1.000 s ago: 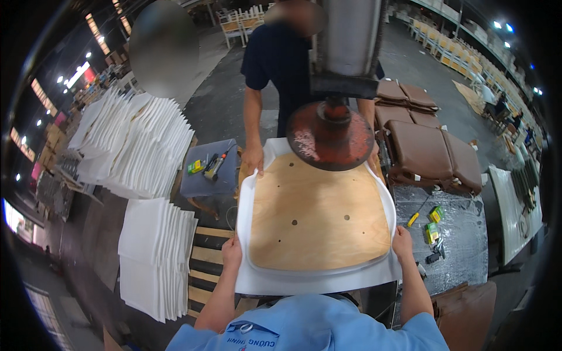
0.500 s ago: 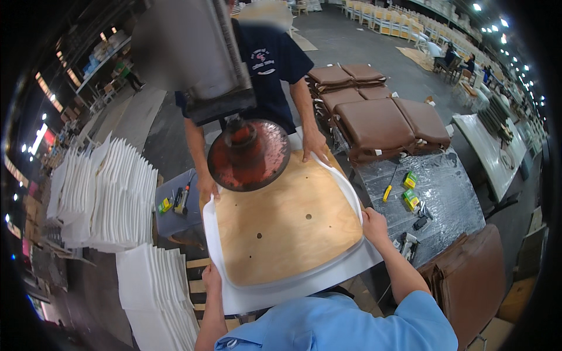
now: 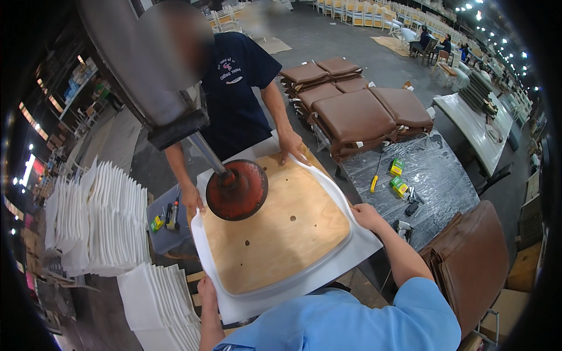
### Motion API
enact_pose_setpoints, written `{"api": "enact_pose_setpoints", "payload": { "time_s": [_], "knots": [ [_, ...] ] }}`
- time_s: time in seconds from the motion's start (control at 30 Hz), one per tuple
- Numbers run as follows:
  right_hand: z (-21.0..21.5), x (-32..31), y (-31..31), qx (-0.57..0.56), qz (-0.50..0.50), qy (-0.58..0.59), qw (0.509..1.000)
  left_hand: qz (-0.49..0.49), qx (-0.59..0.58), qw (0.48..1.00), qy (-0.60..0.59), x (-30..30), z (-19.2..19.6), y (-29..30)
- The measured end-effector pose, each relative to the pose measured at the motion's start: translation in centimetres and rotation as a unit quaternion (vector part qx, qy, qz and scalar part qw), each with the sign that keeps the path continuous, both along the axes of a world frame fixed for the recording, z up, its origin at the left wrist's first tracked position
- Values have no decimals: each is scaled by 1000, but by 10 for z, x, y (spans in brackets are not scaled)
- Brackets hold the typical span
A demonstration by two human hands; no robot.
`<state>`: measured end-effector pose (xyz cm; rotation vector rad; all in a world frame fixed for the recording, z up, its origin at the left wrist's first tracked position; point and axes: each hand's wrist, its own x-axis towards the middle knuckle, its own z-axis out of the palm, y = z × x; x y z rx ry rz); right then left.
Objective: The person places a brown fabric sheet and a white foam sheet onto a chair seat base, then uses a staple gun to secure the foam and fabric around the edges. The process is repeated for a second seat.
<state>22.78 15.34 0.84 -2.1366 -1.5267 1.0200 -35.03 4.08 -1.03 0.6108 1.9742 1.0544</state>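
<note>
Wooden panel (image 3: pixel 287 237), just one, lies on one white sheet (image 3: pixel 293 296) below one red disc (image 3: pixel 239 193), left hand (image 3: pixel 208 291) and right hand (image 3: pixel 367 217) with fingers closed on the sheet's edges, two boxes (image 3: pixel 400 186), contents hard to tell, on the surface (image 3: pixel 442 172).

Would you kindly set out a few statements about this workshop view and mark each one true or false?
1. The left hand grips the edge of the white foam sheet. True.
2. The right hand holds the yellow-handled screwdriver. False: it grips the white foam sheet; the screwdriver lies on the plastic-covered table.
3. The plywood panel has no holes. False: several dark holes show in it.
4. A co-worker's hands are toward the plywood panel's far end. True.
5. Brown cushions are piled right of the plywood panel. True.
</note>
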Motion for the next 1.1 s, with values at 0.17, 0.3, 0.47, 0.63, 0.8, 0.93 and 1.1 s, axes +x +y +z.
{"api": "enact_pose_setpoints", "payload": {
  "time_s": [0.17,0.3,0.47,0.63,0.8,0.93,1.1],
  "knots": [
    [-2,8,-5,-17,-6,52,998,-4,-8,999,31,4,-5,4],
    [-8,9,-4,-5,-14,58,998,-11,-31,996,88,-5,-3,5],
    [-20,19,7,-37,-35,107,993,-60,-33,987,142,-6,-4,7],
    [-17,7,40,-63,4,118,991,-58,-38,988,136,-6,5,7],
    [-23,13,41,-69,-21,217,974,-32,-22,999,-9,-6,4,5],
    [-29,4,40,-80,-63,293,951,-17,-8,997,-71,-15,4,-4],
    [-36,19,39,-73,-81,363,926,-35,26,988,-151,-20,0,5]
  ]
}}
